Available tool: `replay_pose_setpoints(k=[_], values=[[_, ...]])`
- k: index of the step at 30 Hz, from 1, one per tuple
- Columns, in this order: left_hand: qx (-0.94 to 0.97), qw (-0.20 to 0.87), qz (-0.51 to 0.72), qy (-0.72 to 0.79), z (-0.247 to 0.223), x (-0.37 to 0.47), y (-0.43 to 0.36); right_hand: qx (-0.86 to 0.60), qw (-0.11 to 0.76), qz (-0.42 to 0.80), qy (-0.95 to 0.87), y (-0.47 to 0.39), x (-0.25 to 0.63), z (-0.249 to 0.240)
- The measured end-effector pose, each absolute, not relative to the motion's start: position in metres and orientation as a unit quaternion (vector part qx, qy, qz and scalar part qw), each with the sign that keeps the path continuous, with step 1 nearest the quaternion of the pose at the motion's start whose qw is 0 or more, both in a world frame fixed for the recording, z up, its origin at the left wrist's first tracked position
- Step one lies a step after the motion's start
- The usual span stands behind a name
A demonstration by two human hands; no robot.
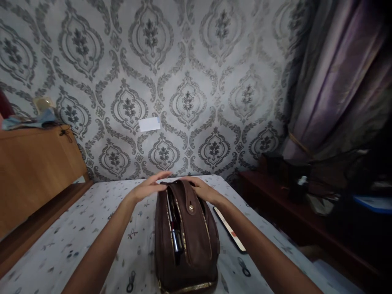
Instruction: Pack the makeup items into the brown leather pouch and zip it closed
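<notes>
A brown leather bag (pixel 199 241) with a snap strap (pixel 185 200) and gold zips stands on the patterned sheet. Its left zipped pocket gapes, and a dark tube with a shiny silver band (pixel 176 239) shows inside. My left hand (pixel 150 188) is at the bag's far left edge, fingers stretched forward and thumb apart, the thumb close to the bag's top. At the far right edge, my right hand (pixel 203 190) rests against the bag beside the strap. Its index finger is extended behind the strap; its other fingers are partly hidden.
A flat whitish phone-like object with a dark edge (pixel 229 228) lies right of the bag, by my right forearm. A wooden cabinet (pixel 39 163) stands left. A dark red ledge (pixel 260 190) with dark boxes and cables runs along the right, under a purple curtain (pixel 333 81).
</notes>
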State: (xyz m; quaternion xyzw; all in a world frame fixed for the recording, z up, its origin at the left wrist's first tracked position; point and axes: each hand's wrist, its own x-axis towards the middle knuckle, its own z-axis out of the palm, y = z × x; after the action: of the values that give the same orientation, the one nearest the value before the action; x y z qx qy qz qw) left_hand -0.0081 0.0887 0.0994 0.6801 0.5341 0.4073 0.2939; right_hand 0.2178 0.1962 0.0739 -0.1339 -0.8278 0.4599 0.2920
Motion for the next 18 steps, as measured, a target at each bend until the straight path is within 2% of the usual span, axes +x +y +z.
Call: replay_pose_setpoints(k=[3, 6, 10, 18], values=[[0.534, 0.356, 0.503, 0.579, 0.078, -0.032, 0.105, -0.143, 0.301, 0.459, -0.824, 0.195, 0.219, 0.072], [0.464, 0.384, 0.475, 0.641, 0.046, -0.04, 0.127, -0.143, 0.301, 0.457, -0.824, 0.193, 0.219, 0.074], [0.419, 0.454, 0.45, 0.645, 0.017, -0.038, 0.149, -0.148, 0.299, 0.467, -0.819, 0.192, 0.219, 0.076], [0.408, 0.522, 0.424, 0.617, 0.017, -0.04, 0.182, -0.172, 0.305, 0.481, -0.804, 0.188, 0.219, 0.075]])
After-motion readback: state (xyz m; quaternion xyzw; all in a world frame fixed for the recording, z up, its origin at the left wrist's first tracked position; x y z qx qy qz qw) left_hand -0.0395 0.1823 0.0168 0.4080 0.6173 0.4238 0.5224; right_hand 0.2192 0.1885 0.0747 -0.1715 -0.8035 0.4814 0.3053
